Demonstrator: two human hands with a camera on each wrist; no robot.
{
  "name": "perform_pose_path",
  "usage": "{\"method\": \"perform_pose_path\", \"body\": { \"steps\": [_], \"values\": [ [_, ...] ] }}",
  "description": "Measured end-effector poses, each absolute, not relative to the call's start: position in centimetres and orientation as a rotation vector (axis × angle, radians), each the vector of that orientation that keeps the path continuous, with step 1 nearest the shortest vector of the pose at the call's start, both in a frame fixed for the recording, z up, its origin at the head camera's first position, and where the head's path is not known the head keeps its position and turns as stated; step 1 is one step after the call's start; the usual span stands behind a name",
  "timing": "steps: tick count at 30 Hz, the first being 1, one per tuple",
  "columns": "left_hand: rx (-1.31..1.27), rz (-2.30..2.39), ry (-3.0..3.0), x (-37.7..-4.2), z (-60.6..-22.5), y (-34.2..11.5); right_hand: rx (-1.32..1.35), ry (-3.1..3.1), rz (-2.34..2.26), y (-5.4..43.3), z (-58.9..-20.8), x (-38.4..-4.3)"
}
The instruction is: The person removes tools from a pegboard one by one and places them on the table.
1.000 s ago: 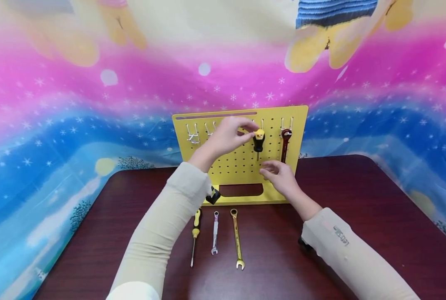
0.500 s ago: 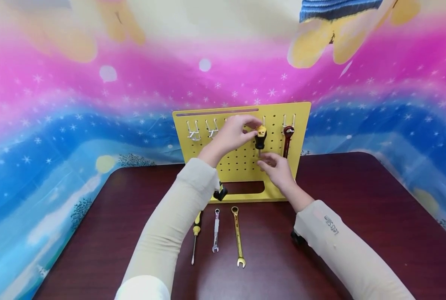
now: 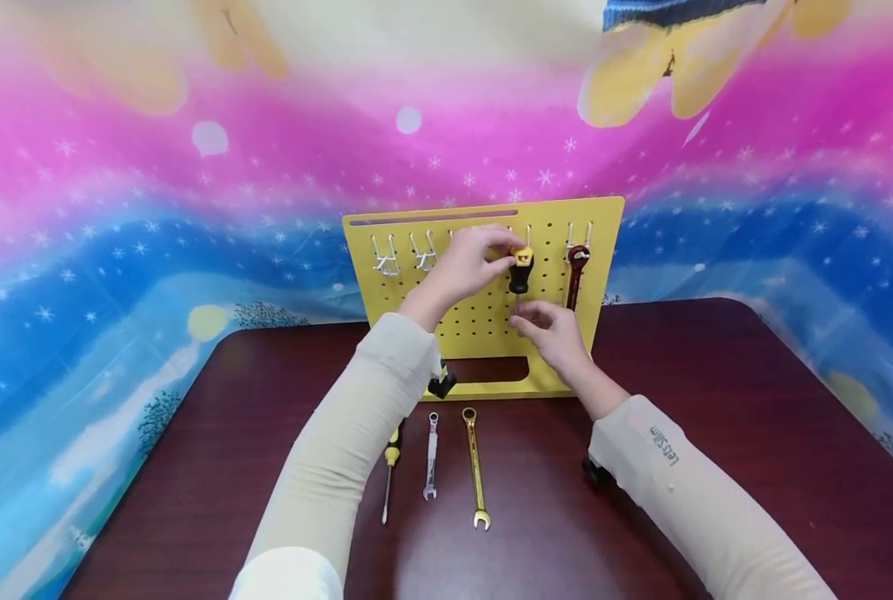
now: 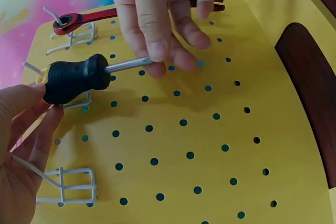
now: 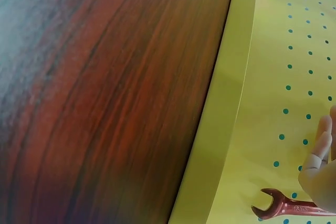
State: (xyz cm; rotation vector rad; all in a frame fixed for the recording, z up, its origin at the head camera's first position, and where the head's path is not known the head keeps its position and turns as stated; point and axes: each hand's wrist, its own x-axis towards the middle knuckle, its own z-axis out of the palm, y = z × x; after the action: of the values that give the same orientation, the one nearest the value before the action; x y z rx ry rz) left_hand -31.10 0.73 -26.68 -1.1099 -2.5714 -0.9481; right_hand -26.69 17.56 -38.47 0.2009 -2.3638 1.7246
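My left hand point(image 3: 467, 267) pinches the yellow end of a short screwdriver point(image 4: 76, 80) with a black grip. The screwdriver points down in front of a yellow pegboard point(image 3: 607, 218), close to a white hook. Below it, my right hand point(image 3: 561, 337) pinches the tip of the metal shaft between thumb and finger, as the left wrist view shows. Just right of the screwdriver, a dark red combination wrench point(image 3: 575, 279) hangs on a hook. In the right wrist view, the right hand point(image 5: 317, 166) shows only at the edge, above the wrench's open end.
White wire hooks point(image 3: 386, 265) line the board's upper left. On the dark wooden table point(image 3: 716, 367) lie a long screwdriver point(image 3: 392, 458), a silver wrench point(image 3: 432, 458) and a gold wrench point(image 3: 477, 471), partly beside my left sleeve point(image 3: 341, 433). A printed cloth point(image 3: 266, 183) hangs behind.
My right hand has moved up and left to the screwdriver's shaft and now pinches its tip. The left hand has shifted slightly right, still holding the handle's top.
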Motion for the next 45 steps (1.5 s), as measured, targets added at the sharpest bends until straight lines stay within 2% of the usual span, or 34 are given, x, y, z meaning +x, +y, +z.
{"method": "perform_pose_path", "body": {
  "steps": [18, 45],
  "values": [
    [-1.114, -0.959, -2.572, -30.8, -27.3, 0.6, 0.18, -2.419, 1.516, 18.0, -37.9, -25.5],
    [-1.201, -0.952, -2.57, -29.7, -26.5, 0.0, 0.362, -2.436, 1.329, 18.4, -37.1, -23.7]
  ]
}}
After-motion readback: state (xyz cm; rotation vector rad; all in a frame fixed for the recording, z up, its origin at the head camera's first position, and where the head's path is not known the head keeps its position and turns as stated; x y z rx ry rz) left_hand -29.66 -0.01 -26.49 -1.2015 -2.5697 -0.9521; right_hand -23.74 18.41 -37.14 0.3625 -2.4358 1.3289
